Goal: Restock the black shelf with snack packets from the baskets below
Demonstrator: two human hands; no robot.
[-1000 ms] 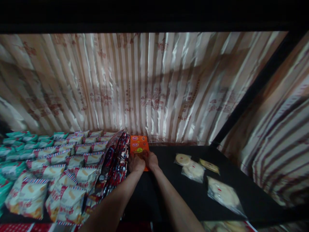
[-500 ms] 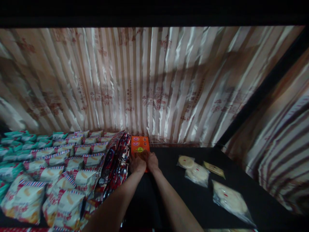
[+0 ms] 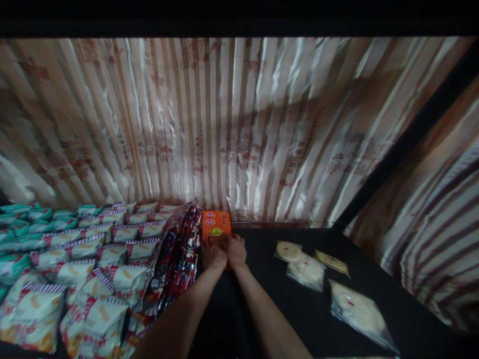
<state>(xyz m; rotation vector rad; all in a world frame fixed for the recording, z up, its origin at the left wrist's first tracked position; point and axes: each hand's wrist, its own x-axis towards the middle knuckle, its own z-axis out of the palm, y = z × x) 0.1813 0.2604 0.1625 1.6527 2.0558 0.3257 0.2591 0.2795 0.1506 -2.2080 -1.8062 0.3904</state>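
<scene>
On the left, green packets (image 3: 14,269) lie in rows running from near to far, and beside them white snack bags (image 3: 88,245) with red and blue striped edges fill a broad block, the nearest ones looking largest. To the right of these, a row of shiny dark red packets (image 3: 184,271) leans together from the near side to the far side. Just to its right, at the far side of the black shelf (image 3: 262,274), is an orange pack (image 3: 216,221) with a yellow-green spot on its face, close to the striped curtain (image 3: 209,124). The left hand (image 3: 214,254) lies over the near left part of this pack and the right hand (image 3: 236,251) is at its near right edge; the two hands are close together, both touching the pack, but I cannot tell whether their fingers are clamped on it. Further right, well apart from the hands, two clear packets (image 3: 306,270) of pale, round, flat pieces overlap, with a narrow yellowish packet (image 3: 332,263) just beside them. Nearer and further right lies a larger clear bag (image 3: 357,309) with a small red mark. At the far right a dark post (image 3: 407,134) slants up in front of the curtain.
</scene>
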